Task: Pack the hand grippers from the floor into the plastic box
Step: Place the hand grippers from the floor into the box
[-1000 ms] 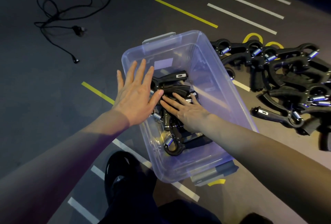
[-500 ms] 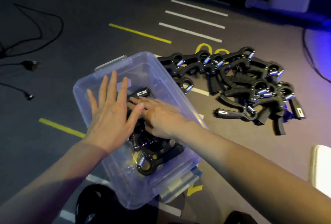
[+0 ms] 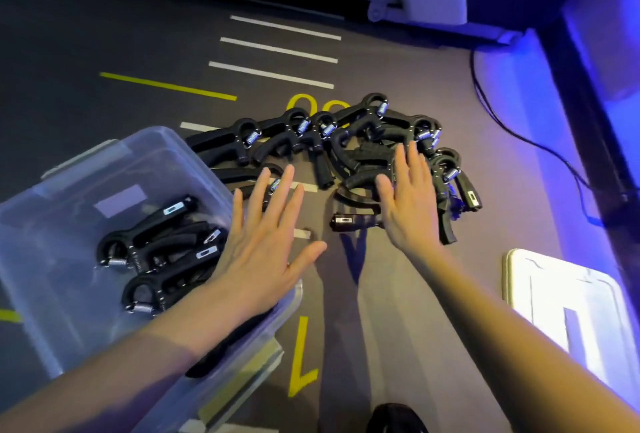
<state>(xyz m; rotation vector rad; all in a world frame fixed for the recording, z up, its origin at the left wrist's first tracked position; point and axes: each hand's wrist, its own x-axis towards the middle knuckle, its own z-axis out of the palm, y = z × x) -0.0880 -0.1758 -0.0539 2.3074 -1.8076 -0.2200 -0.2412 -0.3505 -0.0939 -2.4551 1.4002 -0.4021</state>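
1. Black hand grippers (image 3: 346, 142), each a pair of curved, ridged handles joined at a round loop with a shiny coiled metal spring, are lying in a tangled pile on the dark, matte floor (image 3: 104, 34), which is carrying painted white and yellow lines.
2. A clear plastic box (image 3: 69, 197) with rounded corners and grey clip handles is sitting at the left of the pile, its near right corner touching none of the loose pieces that I can tell.
3. Inside the box, several packed grippers (image 3: 156, 245) are lying flat in a cluster against the right wall, springs pointing left.
4. The left hand (image 3: 263, 252) is hovering over the box's right rim with fingers straight and spread wide, holding nothing; its fingertips are reaching past the wall toward the nearest grippers of the pile.
5. The right hand (image 3: 408, 204) is stretching flat above the right part of the pile, fingers straight and close together, gripping nothing; whether the fingers are touching the grippers beneath is unclear.
6. A white lid (image 3: 568, 308) with raised ridges is lying at the right.
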